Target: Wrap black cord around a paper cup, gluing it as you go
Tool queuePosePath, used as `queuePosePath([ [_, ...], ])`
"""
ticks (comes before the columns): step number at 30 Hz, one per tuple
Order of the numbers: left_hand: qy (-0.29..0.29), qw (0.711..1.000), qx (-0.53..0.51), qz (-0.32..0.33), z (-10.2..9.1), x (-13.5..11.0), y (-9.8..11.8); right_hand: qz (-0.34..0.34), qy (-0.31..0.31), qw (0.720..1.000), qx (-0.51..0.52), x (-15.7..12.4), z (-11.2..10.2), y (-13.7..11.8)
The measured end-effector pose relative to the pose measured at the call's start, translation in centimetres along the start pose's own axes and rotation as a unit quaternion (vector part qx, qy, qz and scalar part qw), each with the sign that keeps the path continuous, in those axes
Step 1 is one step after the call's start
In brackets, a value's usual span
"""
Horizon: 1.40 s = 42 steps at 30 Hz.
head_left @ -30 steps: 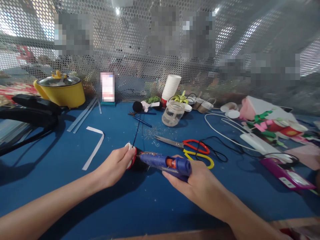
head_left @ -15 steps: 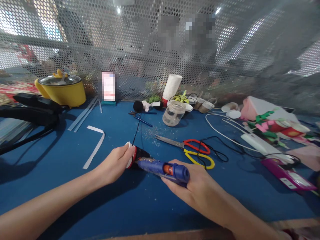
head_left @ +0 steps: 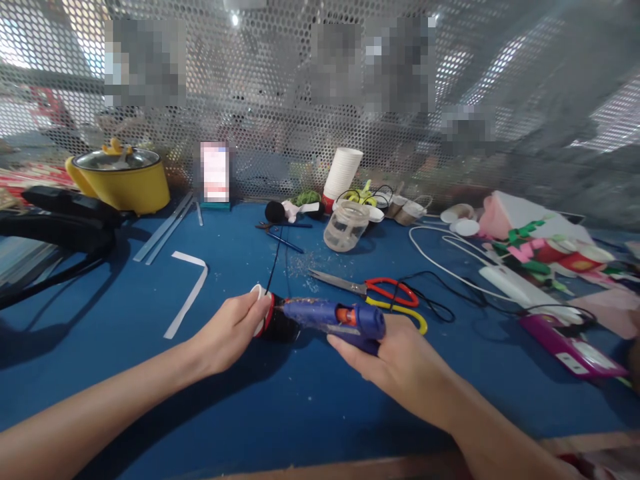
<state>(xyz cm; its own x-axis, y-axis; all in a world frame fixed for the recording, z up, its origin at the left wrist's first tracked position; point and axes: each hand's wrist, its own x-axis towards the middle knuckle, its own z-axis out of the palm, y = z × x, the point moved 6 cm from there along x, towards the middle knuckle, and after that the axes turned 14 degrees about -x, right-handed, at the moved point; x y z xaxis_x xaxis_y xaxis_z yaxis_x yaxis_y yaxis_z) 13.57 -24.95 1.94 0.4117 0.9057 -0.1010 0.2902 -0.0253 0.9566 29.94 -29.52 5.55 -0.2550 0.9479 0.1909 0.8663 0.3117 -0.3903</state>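
My right hand [head_left: 395,360] is wrapped round a blue and purple glue gun [head_left: 333,317] with an orange trigger, nozzle pointing left. The nozzle touches a small black piece with a red and white rim [head_left: 273,321]. My left hand [head_left: 227,330] pinches that piece by its white edge, just above the blue table [head_left: 125,313]. A thin black cord [head_left: 274,257] runs from the piece towards the back.
Red and yellow scissors [head_left: 385,297] lie just behind the glue gun. A clear jar [head_left: 346,227], a stack of white cups [head_left: 343,173], a yellow pot [head_left: 120,177], white strips [head_left: 190,293], cables [head_left: 450,260], a purple box [head_left: 573,347] and felt decorations [head_left: 540,247] crowd the table. A perforated metal screen [head_left: 280,100] closes the back.
The glue gun has tilted up to level and shifted slightly back, its nozzle staying at the black piece. My left hand has hardly moved.
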Motion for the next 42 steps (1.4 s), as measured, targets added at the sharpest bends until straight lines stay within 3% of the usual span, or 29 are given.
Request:
queuePosePath([
  [5,-0.015,1.000,0.015,0.015,0.23,-0.10,0.33,0.031,-0.008,0.999,0.016,0.19,-0.01,0.36],
  [42,-0.034,0.998,0.027,0.034,0.35,-0.10,0.57,0.041,-0.048,0.997,0.048,-0.09,-0.10,0.18],
])
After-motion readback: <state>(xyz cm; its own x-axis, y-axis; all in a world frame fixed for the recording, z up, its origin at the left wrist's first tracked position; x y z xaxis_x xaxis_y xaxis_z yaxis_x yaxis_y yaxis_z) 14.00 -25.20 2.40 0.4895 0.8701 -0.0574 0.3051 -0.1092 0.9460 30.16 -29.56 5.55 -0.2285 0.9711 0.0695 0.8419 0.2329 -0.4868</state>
